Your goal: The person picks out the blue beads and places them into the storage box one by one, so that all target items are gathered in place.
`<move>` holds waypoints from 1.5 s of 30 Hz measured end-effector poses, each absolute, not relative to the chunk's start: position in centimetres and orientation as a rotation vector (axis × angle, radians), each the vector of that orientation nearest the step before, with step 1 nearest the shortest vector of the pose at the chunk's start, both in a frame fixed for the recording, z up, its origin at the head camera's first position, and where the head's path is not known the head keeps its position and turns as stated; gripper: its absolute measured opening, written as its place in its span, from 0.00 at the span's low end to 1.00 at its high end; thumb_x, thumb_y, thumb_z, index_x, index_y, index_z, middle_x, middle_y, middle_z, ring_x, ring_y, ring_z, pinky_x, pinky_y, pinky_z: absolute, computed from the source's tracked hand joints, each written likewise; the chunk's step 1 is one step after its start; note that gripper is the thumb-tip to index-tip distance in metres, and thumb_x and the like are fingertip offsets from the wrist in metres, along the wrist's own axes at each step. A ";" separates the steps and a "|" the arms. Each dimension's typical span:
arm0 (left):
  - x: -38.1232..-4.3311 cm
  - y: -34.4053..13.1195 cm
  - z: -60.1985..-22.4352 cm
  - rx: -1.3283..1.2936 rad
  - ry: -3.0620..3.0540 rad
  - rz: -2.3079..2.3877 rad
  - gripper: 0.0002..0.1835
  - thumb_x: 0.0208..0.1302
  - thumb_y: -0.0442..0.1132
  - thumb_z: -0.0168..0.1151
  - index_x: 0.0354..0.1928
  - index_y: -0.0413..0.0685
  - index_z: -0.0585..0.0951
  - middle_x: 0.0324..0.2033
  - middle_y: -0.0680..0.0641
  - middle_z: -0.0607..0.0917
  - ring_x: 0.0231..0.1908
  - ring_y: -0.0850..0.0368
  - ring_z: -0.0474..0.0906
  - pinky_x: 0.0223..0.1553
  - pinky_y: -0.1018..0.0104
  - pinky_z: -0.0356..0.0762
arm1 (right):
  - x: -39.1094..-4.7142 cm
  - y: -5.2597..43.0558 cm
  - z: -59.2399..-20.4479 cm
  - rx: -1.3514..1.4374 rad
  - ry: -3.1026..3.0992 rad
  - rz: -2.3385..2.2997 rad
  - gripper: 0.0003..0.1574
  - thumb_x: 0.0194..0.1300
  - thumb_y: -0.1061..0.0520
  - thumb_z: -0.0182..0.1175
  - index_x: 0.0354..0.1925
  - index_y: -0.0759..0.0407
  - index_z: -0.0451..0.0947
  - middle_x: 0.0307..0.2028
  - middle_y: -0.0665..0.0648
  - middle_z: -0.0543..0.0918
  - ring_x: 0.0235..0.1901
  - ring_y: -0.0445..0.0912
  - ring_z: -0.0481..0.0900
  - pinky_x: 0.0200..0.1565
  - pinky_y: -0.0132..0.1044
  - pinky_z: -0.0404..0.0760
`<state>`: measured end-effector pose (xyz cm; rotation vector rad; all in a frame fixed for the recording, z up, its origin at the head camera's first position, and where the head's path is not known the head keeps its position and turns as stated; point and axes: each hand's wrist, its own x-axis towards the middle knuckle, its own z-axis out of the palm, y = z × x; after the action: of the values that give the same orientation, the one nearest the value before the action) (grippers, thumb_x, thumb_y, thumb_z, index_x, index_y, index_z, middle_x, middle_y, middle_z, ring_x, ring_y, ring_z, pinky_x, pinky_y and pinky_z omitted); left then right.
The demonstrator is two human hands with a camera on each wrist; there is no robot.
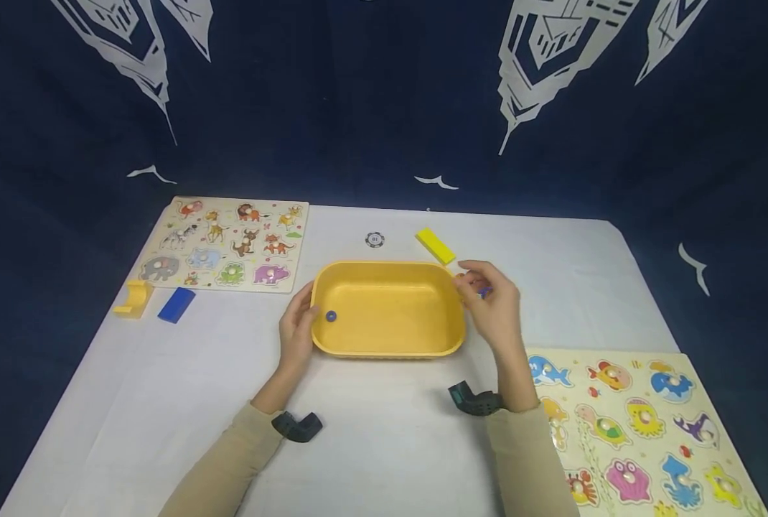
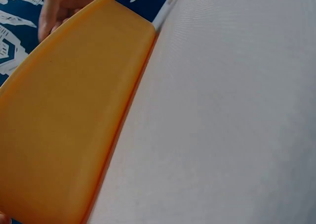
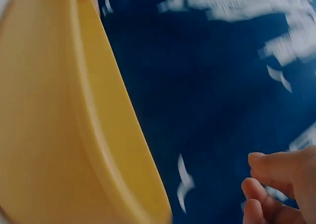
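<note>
Sea-animal board [image 1: 645,424], table's [image 1: 371,445] near right corner, cut off below, partly hidden by right sleeve [image 1: 529,467]; left hand [image 1: 296,334] grips yellow tray [image 1: 390,312] mid-table, thumb over rim, presumably to steady it; blue ring [image 1: 331,316] lies inside; right hand [image 1: 495,305] bends at opposite end, any grip cannot be told; small blue piece [image 1: 484,291], mostly hidden there; yellow block [image 1: 435,245], towards table's far edge

Room lies in front of the yellow tray [image 1: 387,309], but a yellow block [image 1: 435,246] seemingly crowds its far right corner.
</note>
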<state>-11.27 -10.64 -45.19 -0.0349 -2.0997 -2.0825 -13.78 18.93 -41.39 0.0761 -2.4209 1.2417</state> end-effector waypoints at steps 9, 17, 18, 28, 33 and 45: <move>-11.2 -10.9 -45.2 -0.033 -2.087 -2.088 0.23 0.61 0.27 0.43 0.60 0.37 0.64 0.56 0.37 0.70 0.53 0.43 0.67 0.54 0.59 0.71 | -17.9 29.8 -51.2 -0.421 -2.388 1.062 0.22 0.51 0.34 0.56 0.47 0.25 0.71 0.36 0.41 0.78 0.37 0.38 0.70 0.30 0.35 0.71; -11.0 -11.1 -45.2 -0.016 -2.093 -2.071 0.23 0.61 0.28 0.44 0.60 0.37 0.65 0.55 0.37 0.70 0.51 0.41 0.68 0.53 0.51 0.69 | -16.5 29.0 -49.9 -0.652 -2.515 1.050 0.22 0.55 0.37 0.55 0.50 0.33 0.72 0.37 0.46 0.79 0.34 0.39 0.73 0.29 0.29 0.74; -11.0 -11.1 -45.2 -0.013 -2.094 -2.068 0.23 0.61 0.28 0.44 0.60 0.37 0.65 0.55 0.37 0.70 0.51 0.41 0.68 0.53 0.52 0.70 | -16.1 28.5 -49.2 -0.662 -2.541 1.074 0.22 0.56 0.40 0.55 0.51 0.36 0.72 0.38 0.48 0.79 0.34 0.41 0.74 0.29 0.29 0.73; -11.1 -10.9 -45.3 -0.032 -2.076 -2.069 0.23 0.60 0.27 0.44 0.59 0.36 0.65 0.56 0.35 0.69 0.52 0.38 0.67 0.53 0.56 0.71 | -14.5 25.5 -45.8 -0.772 -2.660 1.151 0.21 0.60 0.58 0.53 0.53 0.51 0.73 0.42 0.59 0.80 0.38 0.51 0.76 0.31 0.32 0.70; -11.1 -10.8 -45.3 -0.030 -2.080 -2.065 0.22 0.61 0.28 0.44 0.59 0.36 0.65 0.56 0.37 0.70 0.52 0.39 0.67 0.53 0.58 0.71 | -14.7 25.4 -46.5 -0.714 -2.687 1.018 0.19 0.59 0.59 0.55 0.50 0.54 0.75 0.41 0.61 0.80 0.41 0.55 0.75 0.39 0.44 0.72; -11.3 -10.6 -45.2 -0.012 -2.088 -2.091 0.23 0.61 0.28 0.44 0.60 0.37 0.64 0.56 0.38 0.70 0.53 0.43 0.68 0.52 0.66 0.72 | -14.4 25.6 -46.1 -0.629 -2.667 0.998 0.21 0.61 0.49 0.54 0.52 0.52 0.71 0.41 0.61 0.78 0.40 0.56 0.75 0.37 0.47 0.73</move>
<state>-11.34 -10.64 -45.22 -0.0119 -2.0875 -2.0910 -14.39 25.62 -46.08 -0.6295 -2.6671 0.9980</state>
